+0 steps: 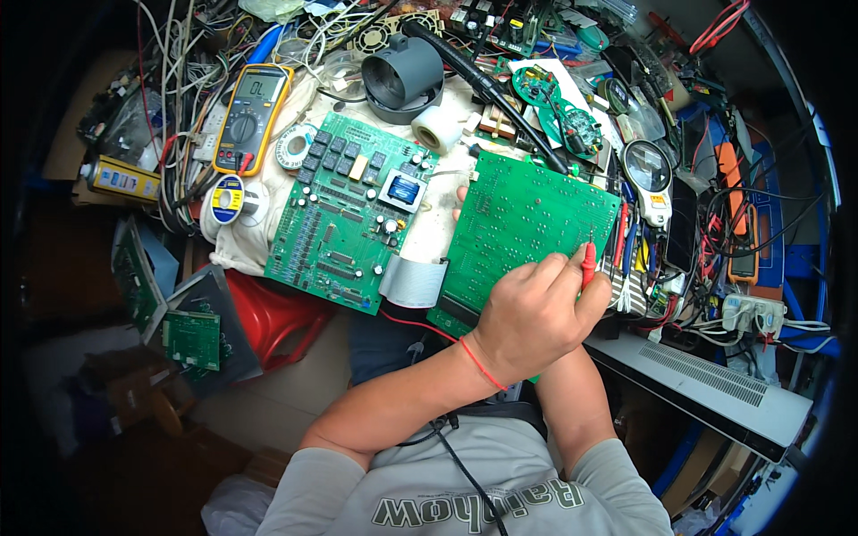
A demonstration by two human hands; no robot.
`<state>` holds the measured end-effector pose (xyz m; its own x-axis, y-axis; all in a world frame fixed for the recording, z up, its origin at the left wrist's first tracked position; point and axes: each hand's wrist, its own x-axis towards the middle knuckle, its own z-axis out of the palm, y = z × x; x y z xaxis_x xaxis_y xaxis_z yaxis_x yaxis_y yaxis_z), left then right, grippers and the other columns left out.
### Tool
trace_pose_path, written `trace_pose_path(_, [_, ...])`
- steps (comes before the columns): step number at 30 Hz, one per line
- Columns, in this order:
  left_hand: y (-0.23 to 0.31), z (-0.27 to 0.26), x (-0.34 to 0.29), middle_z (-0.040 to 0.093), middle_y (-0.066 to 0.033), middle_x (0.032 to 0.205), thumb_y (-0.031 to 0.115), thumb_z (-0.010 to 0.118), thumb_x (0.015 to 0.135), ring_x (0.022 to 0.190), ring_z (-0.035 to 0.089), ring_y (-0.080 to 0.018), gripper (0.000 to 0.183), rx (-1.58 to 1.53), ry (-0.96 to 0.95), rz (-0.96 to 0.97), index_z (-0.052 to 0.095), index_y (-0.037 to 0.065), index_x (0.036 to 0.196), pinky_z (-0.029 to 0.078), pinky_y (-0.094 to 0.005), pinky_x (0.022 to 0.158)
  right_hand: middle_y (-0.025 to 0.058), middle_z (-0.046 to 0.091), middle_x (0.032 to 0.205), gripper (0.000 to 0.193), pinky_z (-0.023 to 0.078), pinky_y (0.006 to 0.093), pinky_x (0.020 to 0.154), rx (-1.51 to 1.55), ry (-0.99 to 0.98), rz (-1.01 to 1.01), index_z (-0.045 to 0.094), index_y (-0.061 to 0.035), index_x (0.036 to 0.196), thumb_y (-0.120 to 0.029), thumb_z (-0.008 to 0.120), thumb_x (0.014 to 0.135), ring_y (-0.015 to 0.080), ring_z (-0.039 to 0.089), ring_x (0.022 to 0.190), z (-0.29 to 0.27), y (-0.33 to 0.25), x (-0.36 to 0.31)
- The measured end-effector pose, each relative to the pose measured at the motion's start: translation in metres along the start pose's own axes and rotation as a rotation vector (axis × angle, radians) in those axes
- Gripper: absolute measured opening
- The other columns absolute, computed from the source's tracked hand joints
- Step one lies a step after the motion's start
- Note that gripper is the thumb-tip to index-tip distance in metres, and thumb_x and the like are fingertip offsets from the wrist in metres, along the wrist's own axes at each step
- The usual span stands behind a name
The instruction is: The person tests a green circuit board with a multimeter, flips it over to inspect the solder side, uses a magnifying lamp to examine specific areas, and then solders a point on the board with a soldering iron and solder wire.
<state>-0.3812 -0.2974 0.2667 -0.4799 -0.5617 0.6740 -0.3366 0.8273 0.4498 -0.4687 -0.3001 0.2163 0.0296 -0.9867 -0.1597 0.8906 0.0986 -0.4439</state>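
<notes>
My left hand (541, 308) is closed round a red test probe (588, 265), its tip at the right part of a green circuit board (518, 214). That board is tilted, with its solder side up. My right forearm passes beneath my left hand and under the board. Only fingertips of my right hand (460, 202) show, at the board's left edge; the rest is hidden. A grey ribbon cable (414, 282) lies between this board and a second green circuit board (344, 210), whose relays, chips and blue transformer face up. A yellow multimeter (246, 121) rests at the far left.
Solder spools (227, 198) sit by the multimeter. A grey fume nozzle (402, 76) and its black hose (487, 89) stand behind the boards. At right are a magnifier (647, 167), pens and tangled cables. A red stool (268, 317) is below the table's left edge.
</notes>
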Motion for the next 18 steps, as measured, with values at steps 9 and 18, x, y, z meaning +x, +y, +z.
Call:
trace_pose_path(9, [-0.0026, 0.0061, 0.0016, 0.053, -0.0052, 0.073, 0.005, 0.070, 0.086, 0.069, 0.060, -0.0185, 0.006, 0.001, 0.096, 0.020, 0.065, 0.004, 0.089, 0.049, -0.0309, 0.054, 0.0215, 0.048, 0.156, 0.066, 0.045, 0.0443, 0.115, -0.024, 0.008, 0.007, 0.038, -0.0020, 0.158, -0.045, 0.047, 0.109, 0.0333, 0.054, 0.136, -0.0031, 0.0006, 0.0031])
trace_pose_path(18, [-0.0008, 0.0033, -0.0004, 0.068, -0.0146, 0.093, 0.006, 0.071, 0.085, 0.074, 0.063, -0.0188, 0.009, 0.006, 0.046, 0.013, 0.065, 0.004, 0.092, 0.052, -0.0284, 0.057, 0.0220, 0.050, 0.154, 0.064, 0.048, 0.0445, 0.112, -0.020, 0.008, 0.013, 0.040, -0.0024, 0.157, -0.042, 0.051, 0.108, 0.0333, 0.056, 0.134, -0.0055, 0.0014, 0.0032])
